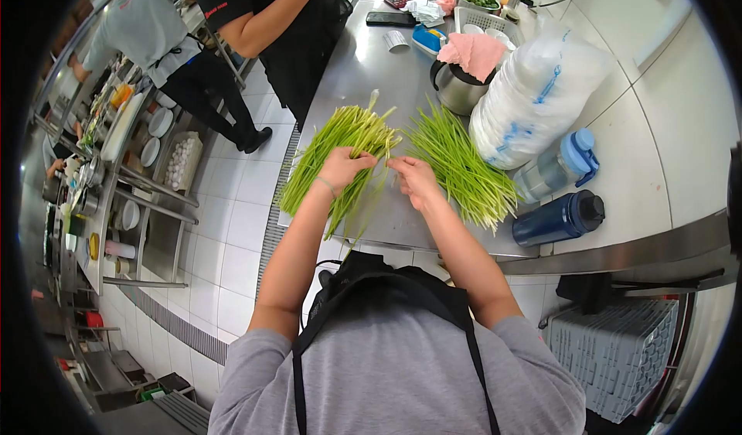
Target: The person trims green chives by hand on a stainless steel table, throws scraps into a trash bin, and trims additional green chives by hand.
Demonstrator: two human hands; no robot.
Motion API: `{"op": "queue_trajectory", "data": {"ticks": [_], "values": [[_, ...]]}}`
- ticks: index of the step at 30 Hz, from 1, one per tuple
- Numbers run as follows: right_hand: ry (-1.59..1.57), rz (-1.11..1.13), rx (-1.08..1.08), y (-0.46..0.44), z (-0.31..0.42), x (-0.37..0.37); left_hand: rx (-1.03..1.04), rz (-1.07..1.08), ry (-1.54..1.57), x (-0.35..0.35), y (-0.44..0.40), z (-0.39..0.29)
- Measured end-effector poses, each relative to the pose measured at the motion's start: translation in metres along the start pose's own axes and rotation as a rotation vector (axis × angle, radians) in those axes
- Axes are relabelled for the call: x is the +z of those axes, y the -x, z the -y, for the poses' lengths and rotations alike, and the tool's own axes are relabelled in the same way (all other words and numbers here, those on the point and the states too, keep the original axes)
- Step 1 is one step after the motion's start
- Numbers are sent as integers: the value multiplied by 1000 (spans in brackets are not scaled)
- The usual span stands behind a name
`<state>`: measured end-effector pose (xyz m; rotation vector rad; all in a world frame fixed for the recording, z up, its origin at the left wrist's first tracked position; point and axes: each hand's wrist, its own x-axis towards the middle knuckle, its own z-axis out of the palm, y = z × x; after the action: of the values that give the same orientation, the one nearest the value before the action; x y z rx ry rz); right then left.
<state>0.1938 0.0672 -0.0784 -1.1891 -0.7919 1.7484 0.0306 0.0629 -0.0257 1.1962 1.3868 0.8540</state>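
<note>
Two heaps of long, thin green stalks, which look like garlic chives, lie on a steel table. The left heap (321, 153) is beneath and beside my left hand (345, 170), whose fingers are closed on a few stalks at its right side. My right hand (414, 180) pinches the pale end of a stalk, close to my left fingertips, in the gap between the heaps. Just beyond my right hand is the right heap (460, 164). One thin stalk hangs down below my left hand towards the table's front edge.
On the table (352, 71), a steel pitcher (457, 95) with a pink cloth (473, 54), a wrapped plastic roll (533, 87) and two bottles, one clear (553, 168) and one dark blue (553, 220), line the right side. Beyond the left edge stands a person in black (286, 25).
</note>
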Motion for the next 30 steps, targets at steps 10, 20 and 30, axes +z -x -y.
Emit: {"op": "queue_trajectory", "data": {"ticks": [10, 20, 30], "values": [[363, -83, -331, -15, -22, -4, -106, 54, 519, -29, -21, 5], [-12, 49, -25, -8, -5, 7, -98, 2, 251, 0, -22, 21], [162, 74, -145, -1, 2, 3, -159, 81, 151, -1, -27, 10]]}}
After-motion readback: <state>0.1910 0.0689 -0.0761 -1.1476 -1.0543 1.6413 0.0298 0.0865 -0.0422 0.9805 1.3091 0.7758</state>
